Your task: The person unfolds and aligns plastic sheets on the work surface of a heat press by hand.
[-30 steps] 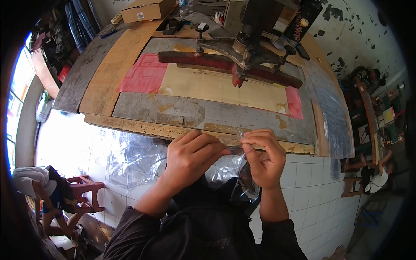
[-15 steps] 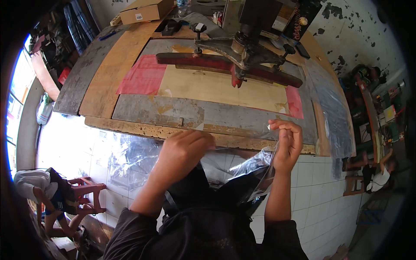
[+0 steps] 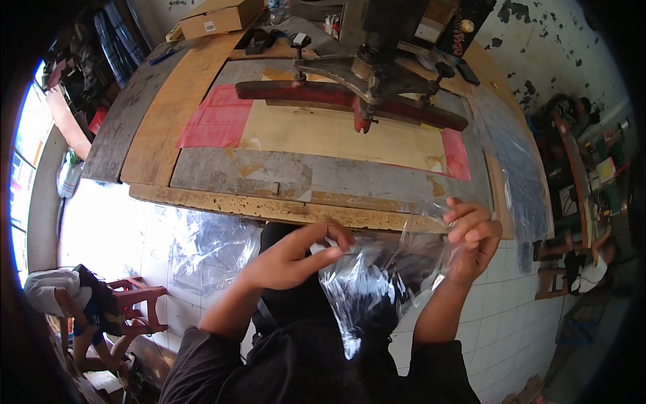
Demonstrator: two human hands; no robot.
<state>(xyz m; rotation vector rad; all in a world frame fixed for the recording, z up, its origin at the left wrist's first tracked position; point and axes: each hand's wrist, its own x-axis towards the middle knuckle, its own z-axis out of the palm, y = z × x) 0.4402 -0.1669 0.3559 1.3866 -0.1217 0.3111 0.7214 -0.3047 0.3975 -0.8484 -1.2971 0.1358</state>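
Note:
A clear, shiny plastic sheet [image 3: 367, 286] hangs crumpled between my hands, in front of the table's near edge. My right hand [image 3: 473, 246] pinches its upper right part, with the fingers bent. My left hand [image 3: 293, 259] is at the sheet's upper left edge, thumb and fingertips nearly together on the film; the exact contact is slightly blurred. Beyond my hands is a press with a dark red bar [image 3: 309, 96], standing over a cream-coloured sheet [image 3: 343, 143] with pink pieces [image 3: 214, 120] at its ends.
More clear plastic lies below the table's left front [image 3: 208, 246] and over its right side [image 3: 515, 172]. A cardboard box [image 3: 219, 19], a blue pen [image 3: 163, 56] and a phone [image 3: 468, 73] rest on the table. One person [image 3: 64, 296] is by a red stool [image 3: 138, 299]; others are at the right.
Both hands have come lower and closer to my body, the right one also moving outward. The plastic sheet is now spread more openly between them. The press has not moved.

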